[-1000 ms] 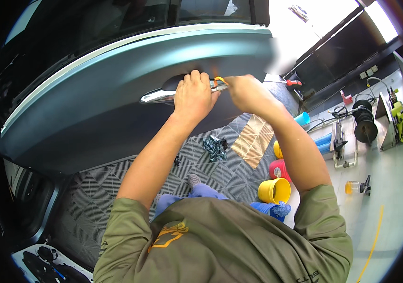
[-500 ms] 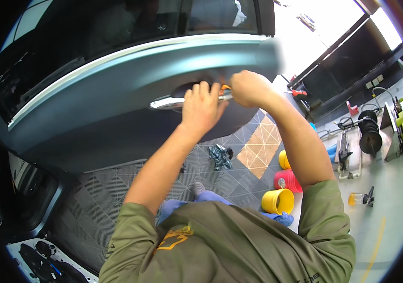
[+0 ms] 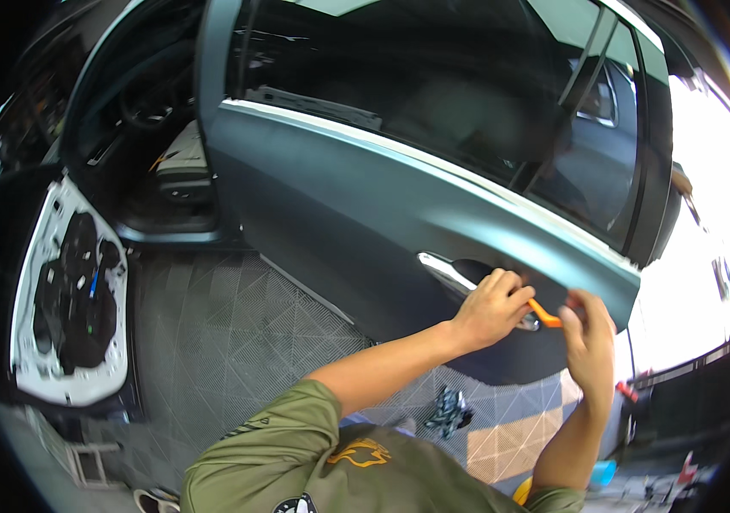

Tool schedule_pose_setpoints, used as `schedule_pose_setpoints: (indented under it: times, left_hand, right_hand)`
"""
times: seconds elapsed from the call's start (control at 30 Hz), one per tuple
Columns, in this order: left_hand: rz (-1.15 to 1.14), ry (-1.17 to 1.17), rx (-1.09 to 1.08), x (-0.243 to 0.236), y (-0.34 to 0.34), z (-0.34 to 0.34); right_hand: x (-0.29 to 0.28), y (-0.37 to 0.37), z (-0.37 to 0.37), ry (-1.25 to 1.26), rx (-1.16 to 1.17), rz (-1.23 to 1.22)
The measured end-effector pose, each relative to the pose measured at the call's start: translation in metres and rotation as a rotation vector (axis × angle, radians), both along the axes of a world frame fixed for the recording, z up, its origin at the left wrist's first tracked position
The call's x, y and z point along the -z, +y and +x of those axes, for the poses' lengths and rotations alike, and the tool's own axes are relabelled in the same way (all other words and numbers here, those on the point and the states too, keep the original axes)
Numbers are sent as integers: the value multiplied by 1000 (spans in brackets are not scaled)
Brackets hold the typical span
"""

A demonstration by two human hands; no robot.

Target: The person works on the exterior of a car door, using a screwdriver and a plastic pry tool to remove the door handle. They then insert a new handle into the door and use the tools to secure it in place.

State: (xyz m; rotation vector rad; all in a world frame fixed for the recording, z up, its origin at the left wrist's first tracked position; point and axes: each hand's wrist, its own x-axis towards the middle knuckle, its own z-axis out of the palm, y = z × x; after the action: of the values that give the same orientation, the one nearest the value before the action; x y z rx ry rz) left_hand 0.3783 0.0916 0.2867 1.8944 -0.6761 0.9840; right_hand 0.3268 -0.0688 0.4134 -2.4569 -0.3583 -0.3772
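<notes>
A chrome door handle (image 3: 446, 270) sits on the outside of a grey-blue car door (image 3: 339, 205). My left hand (image 3: 491, 312) is closed over the handle's middle, its fingers curled at the recess behind it. An orange, bent trim tool (image 3: 546, 315) sticks out beside my left fingertips at the handle's right end; its inner tip is hidden. Just right of the tool is my right hand (image 3: 589, 342), slightly blurred, thumb and fingers apart. No firm hold on the tool shows there.
Left of me stands another open door (image 3: 70, 308) with its inner panel off, beside the car's open cabin (image 3: 147, 162). A crumpled dark bag (image 3: 449, 410) lies on the tiled floor (image 3: 202, 342). A red-handled tool (image 3: 626, 392) is at the right.
My view has swung left, bringing the open cabin and stripped door into sight. My right hand has loosened and moved off the handle's end, uncovering more of the orange tool.
</notes>
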Motion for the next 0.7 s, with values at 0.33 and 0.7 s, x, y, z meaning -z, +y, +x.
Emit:
schedule_pose_setpoints:
  times: [0.33,0.7]
  left_hand:
    - [-359,370,138,3,-10,-77]
    - [-424,751,403,70,55,-182]
  right_hand:
    - [67,-312,-28,135,442,541]
    - [53,-155,-20,19,114,-395]
